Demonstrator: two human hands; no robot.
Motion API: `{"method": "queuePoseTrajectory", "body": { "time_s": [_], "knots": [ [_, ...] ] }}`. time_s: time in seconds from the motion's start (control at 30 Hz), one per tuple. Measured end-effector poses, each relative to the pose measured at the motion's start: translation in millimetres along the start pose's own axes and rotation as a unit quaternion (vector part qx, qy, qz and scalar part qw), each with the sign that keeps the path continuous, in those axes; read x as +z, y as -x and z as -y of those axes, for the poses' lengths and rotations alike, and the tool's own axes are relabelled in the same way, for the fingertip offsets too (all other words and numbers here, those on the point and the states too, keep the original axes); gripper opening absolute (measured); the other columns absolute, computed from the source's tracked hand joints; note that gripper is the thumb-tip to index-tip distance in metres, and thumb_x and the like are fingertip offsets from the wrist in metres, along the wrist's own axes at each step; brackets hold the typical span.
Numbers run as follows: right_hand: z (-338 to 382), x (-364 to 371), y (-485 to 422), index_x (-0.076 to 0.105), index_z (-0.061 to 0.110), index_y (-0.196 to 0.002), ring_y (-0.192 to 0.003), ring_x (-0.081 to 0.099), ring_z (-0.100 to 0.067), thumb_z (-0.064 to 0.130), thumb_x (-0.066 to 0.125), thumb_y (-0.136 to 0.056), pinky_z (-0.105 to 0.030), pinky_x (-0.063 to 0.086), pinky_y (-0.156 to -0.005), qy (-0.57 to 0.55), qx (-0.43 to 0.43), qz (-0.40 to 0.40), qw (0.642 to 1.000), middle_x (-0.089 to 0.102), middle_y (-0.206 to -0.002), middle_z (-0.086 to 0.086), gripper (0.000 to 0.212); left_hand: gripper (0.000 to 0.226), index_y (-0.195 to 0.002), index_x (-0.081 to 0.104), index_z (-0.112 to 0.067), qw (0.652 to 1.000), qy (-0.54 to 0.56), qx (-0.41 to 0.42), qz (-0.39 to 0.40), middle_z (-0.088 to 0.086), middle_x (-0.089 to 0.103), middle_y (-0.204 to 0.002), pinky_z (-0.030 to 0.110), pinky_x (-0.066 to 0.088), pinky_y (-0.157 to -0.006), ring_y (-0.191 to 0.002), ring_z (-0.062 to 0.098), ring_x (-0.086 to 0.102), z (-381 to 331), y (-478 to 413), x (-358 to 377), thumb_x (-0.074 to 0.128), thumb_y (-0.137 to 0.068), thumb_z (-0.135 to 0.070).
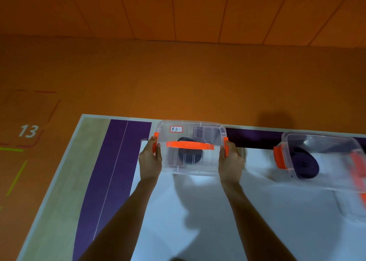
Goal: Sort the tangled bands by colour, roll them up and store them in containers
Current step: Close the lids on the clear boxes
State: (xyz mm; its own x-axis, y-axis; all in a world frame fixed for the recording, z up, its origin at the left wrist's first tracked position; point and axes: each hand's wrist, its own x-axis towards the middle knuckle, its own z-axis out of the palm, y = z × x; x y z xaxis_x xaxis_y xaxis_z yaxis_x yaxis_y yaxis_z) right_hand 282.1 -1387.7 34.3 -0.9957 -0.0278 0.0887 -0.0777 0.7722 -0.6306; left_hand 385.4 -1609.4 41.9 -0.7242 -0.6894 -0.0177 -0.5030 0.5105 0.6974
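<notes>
A clear plastic container (198,167) with a lid, an orange handle and orange side clips stands at the far edge of the table. A dark rolled band (190,155) lies inside it, and a small red-framed label is stuck on its lid. My left hand (150,159) grips its left side at the clip. On the opposite side, my right hand (230,159) holds the right clip. A second clear container (324,142) with orange clips sits to the right, holding a dark purple rolled band (305,165).
The table has a white sheet (198,221) in the middle, a purple strip (111,171) and a wood-look border (65,181) on the left. Beyond the table's edges lies an orange floor (178,78) with a painted "13" (28,131).
</notes>
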Motion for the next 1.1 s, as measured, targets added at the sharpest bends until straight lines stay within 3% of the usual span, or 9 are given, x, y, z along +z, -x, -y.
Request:
{"method": "queuePoseTrajectory", "body": {
  "time_s": [0.03,0.1,0.17,0.37,0.67,0.8,0.93,1.1],
  "knots": [
    [-2.4,-4.2,-0.5,0.065,0.005,-0.134,-0.1,0.071,-0.04,0.016,0.062,-0.106,-0.039,0.054,-0.075,0.021,-0.006,0.032,0.999,0.075,-0.11,-0.019,0.031,0.039,-0.146,0.055,-0.003,0.999,-0.033,0.015,0.016,0.017,0.07,-0.129,0.051,0.064,-0.088,-0.107,0.035,0.073,0.4,-0.5,-2.9,0.056,-0.11,-0.018],
    [-11.1,-20.0,0.5,0.056,0.014,-0.15,-0.131,0.06,-0.038,0.027,0.054,-0.109,-0.048,0.053,-0.1,0.073,-0.024,0.104,0.992,0.068,-0.138,-0.012,0.042,0.043,-0.149,0.051,-0.003,0.991,-0.121,0.042,0.039,0.019,0.063,-0.14,0.055,0.058,-0.1,-0.128,0.039,0.062,1.3,-1.1,-9.3,0.056,-0.108,-0.015],
    [-25.2,-41.3,7.4,0.054,0.018,-0.153,-0.142,0.053,-0.031,0.034,0.051,-0.11,-0.047,0.047,-0.114,0.122,-0.045,0.139,0.982,0.061,-0.15,-0.007,0.045,0.051,-0.151,0.049,-0.002,0.98,-0.181,0.069,0.051,0.022,0.056,-0.149,0.055,0.051,-0.11,-0.14,0.042,0.052,-2.3,5.2,-14.4,0.063,-0.103,-0.012],
    [-70.1,-113.0,50.3,0.067,0.019,-0.134,-0.116,0.071,-0.024,0.022,0.061,-0.104,-0.039,0.056,-0.094,0.214,-0.039,0.115,0.969,0.073,-0.131,-0.002,0.031,0.051,-0.152,0.053,-0.011,0.942,-0.233,0.209,0.117,0.012,0.052,-0.158,0.052,0.04,-0.12,-0.15,0.033,0.045,-39.4,63.5,-3.7,0.061,-0.101,-0.015],
    [-159.3,-193.2,73.2,0.069,0.021,-0.127,-0.1,0.073,-0.023,0.029,0.065,-0.1,-0.034,0.056,-0.075,0.28,-0.005,0.11,0.954,0.074,-0.112,0.0,0.028,0.053,-0.16,0.037,-0.024,0.888,-0.293,0.291,0.203,0.004,0.03,-0.171,0.046,0.023,-0.129,-0.161,0.026,0.022,-123.3,151.8,63.0,0.038,-0.108,-0.038],
    [-221.0,-217.1,53.9,0.069,0.022,-0.129,-0.102,0.071,-0.025,0.031,0.061,-0.1,-0.036,0.056,-0.077,0.292,-0.002,0.137,0.947,0.072,-0.113,0.0,0.031,0.053,-0.161,0.034,-0.025,0.875,-0.317,0.302,0.205,0.003,0.027,-0.173,0.045,0.02,-0.129,-0.161,0.025,0.021,-158.9,180.0,112.5,0.04,-0.109,-0.028],
    [-295.0,-238.4,22.8,0.065,0.029,-0.131,-0.11,0.069,-0.02,0.035,0.057,-0.101,-0.034,0.055,-0.082,0.288,-0.001,0.169,0.943,0.07,-0.122,0.004,0.031,0.055,-0.162,0.036,-0.023,0.887,-0.31,0.28,0.199,0.005,0.03,-0.172,0.046,0.023,-0.129,-0.16,0.026,0.025,-196.6,204.8,159.7,0.045,-0.108,-0.027],
    [-377.2,-265.7,-18.9,0.066,0.024,-0.129,-0.116,0.067,-0.028,0.029,0.062,-0.1,-0.04,0.054,-0.09,0.194,0.064,0.182,0.962,0.069,-0.126,-0.003,0.03,0.064,-0.169,0.016,-0.028,0.882,-0.315,0.27,0.222,0.006,0.019,-0.175,0.046,0.023,-0.13,-0.162,0.026,0.02,-234.0,231.3,211.7,0.043,-0.111,-0.032]
  ]
}}
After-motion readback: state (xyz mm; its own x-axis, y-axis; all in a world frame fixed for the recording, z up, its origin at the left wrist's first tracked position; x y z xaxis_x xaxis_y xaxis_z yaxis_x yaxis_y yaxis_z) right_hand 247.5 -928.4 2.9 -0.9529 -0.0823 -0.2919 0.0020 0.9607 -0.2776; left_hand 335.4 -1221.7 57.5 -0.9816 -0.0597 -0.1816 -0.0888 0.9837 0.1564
